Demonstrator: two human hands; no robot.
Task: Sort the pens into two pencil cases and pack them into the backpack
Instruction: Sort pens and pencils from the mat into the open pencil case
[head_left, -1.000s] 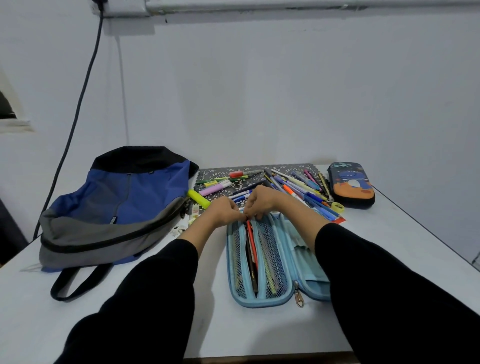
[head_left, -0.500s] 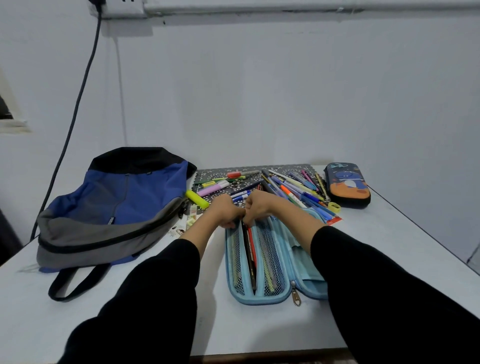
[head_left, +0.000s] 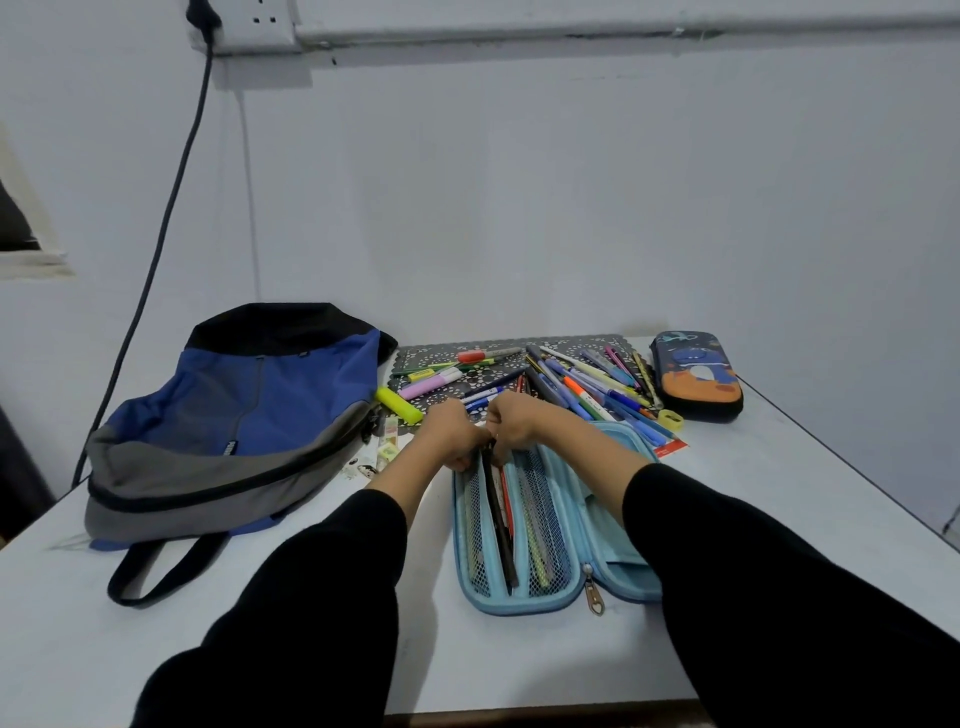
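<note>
Fingers of left hand and right hand curled together over the top of a black pen inside an open light-blue zip pencil case on a white table (actual grasp hidden, impossible to tell). Loose coloured pens just beyond; blue-and-grey fabric backpack at left.
</note>
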